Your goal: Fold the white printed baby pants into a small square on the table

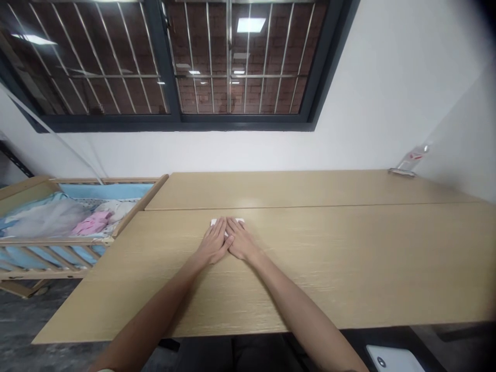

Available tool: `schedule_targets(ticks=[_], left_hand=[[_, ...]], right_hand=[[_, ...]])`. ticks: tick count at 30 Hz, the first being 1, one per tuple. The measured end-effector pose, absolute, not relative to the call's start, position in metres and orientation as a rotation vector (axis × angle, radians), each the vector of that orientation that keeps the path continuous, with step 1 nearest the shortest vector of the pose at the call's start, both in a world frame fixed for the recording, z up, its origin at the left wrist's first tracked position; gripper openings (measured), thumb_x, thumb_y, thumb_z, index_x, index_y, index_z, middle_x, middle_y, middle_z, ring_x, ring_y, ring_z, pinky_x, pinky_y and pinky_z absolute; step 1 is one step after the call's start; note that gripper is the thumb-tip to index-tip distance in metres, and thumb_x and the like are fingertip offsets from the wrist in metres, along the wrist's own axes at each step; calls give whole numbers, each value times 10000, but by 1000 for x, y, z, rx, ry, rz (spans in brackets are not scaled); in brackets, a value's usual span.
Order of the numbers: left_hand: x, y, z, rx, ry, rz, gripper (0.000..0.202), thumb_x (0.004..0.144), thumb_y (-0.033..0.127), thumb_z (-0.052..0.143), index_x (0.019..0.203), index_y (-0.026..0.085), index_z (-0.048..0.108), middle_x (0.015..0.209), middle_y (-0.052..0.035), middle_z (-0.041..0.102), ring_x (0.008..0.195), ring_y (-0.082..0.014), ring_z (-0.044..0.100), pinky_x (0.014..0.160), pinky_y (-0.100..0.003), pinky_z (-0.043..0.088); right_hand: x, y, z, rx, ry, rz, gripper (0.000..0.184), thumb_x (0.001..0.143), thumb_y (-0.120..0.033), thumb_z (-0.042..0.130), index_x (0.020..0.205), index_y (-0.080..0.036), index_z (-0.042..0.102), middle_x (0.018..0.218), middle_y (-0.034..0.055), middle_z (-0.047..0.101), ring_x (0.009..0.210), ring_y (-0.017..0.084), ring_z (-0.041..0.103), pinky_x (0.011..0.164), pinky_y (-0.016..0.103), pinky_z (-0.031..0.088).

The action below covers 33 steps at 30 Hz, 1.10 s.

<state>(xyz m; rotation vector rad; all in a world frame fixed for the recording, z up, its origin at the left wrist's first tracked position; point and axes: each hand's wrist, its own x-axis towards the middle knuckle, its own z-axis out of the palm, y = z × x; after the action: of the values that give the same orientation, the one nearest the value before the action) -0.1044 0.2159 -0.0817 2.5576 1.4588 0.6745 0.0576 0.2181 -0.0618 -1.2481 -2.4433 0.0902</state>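
My left hand (212,244) and my right hand (241,243) lie flat side by side on the light wooden tabletop (349,258), their fingers stretched forward and their thumbs meeting. Both palms press down on a small white piece (213,221), a tissue or folded paper; I cannot tell which. Only its far corners and a sliver between the hands show, the rest being covered. Neither hand grips it.
A wooden cot (83,240) with bedding and a pink cloth (93,223) stands left of the table. In the back right corner a clear bottle (415,156) leans beside the wall. A white phone (395,359) lies below the front edge. A barred window is ahead.
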Motion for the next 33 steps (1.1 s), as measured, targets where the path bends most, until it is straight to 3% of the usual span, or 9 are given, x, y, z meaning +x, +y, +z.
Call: schedule_targets(ticks=[4, 11, 16, 18, 21, 23, 27, 30, 33], left_hand=[[-110, 218, -88, 2577, 1566, 631, 786, 1025, 586, 176, 1573, 23, 205, 1650, -229, 222, 1557, -293, 131, 1253, -487, 195], [-112, 212, -95, 2579, 1753, 603, 831, 1013, 629, 177, 1575, 16, 193, 1644, -242, 227, 1548, -325, 167, 1232, -495, 250], [-122, 211, -87, 2662, 1694, 708, 811, 1009, 619, 265, 1576, 44, 194, 1649, -235, 226, 1544, -342, 178, 1224, -511, 238], [-129, 213, -80, 2723, 1553, 717, 770, 1000, 612, 330, 1565, 94, 254, 1633, -200, 302, 1521, -321, 255, 1210, -489, 262], [-137, 215, -73, 2719, 1444, 680, 679, 980, 602, 411, 1501, 166, 392, 1563, -155, 442, 1435, -300, 403, 1162, -478, 321], [-138, 217, -72, 2662, 1454, 686, 688, 943, 611, 485, 1471, 172, 430, 1545, -159, 465, 1400, -317, 440, 1142, -503, 328], [-134, 222, -73, 2541, 1456, 777, 655, 870, 485, 624, 1429, 176, 474, 1504, -160, 513, 1372, -342, 464, 1137, -530, 310], [-130, 226, -71, 2487, 1462, 843, 510, 865, 303, 589, 1357, 181, 536, 1418, -148, 593, 1324, -323, 512, 1138, -522, 307], [-130, 226, -64, 2419, 1454, 927, 371, 896, 229, 505, 1254, 202, 600, 1352, -124, 640, 1272, -305, 550, 1132, -515, 313]], right_hand=[[65, 218, -62, -1329, -2431, 121, 625, 1025, -384, 327, 1563, -65, 329, 1643, 162, 287, 1546, 263, 202, 1267, 459, 97], [82, 213, -58, -1488, -2423, 225, 736, 1024, -516, 281, 1603, -66, 210, 1674, 144, 174, 1568, 263, 96, 1268, 456, 88], [89, 210, -54, -1422, -2377, 220, 763, 1011, -531, 347, 1586, -40, 242, 1669, 199, 173, 1568, 292, 76, 1261, 480, 117], [91, 209, -51, -1326, -2385, 184, 762, 985, -522, 430, 1568, -51, 290, 1669, 212, 171, 1565, 313, 82, 1252, 495, 144], [94, 210, -50, -1228, -2393, 210, 758, 941, -509, 531, 1550, -98, 343, 1642, 216, 259, 1541, 334, 178, 1230, 517, 201], [97, 214, -52, -1233, -2372, 283, 766, 907, -473, 586, 1550, -131, 346, 1616, 211, 319, 1515, 342, 247, 1209, 544, 238], [99, 228, -64, -1216, -2274, 368, 753, 817, -275, 624, 1521, -155, 386, 1568, 189, 413, 1469, 329, 344, 1186, 544, 290], [99, 239, -71, -1164, -2165, 352, 702, 756, -154, 593, 1448, -167, 478, 1465, 166, 539, 1374, 313, 471, 1151, 520, 350], [98, 244, -70, -1131, -2066, 367, 595, 740, -95, 561, 1328, -185, 580, 1344, 138, 636, 1275, 303, 554, 1117, 515, 381]])
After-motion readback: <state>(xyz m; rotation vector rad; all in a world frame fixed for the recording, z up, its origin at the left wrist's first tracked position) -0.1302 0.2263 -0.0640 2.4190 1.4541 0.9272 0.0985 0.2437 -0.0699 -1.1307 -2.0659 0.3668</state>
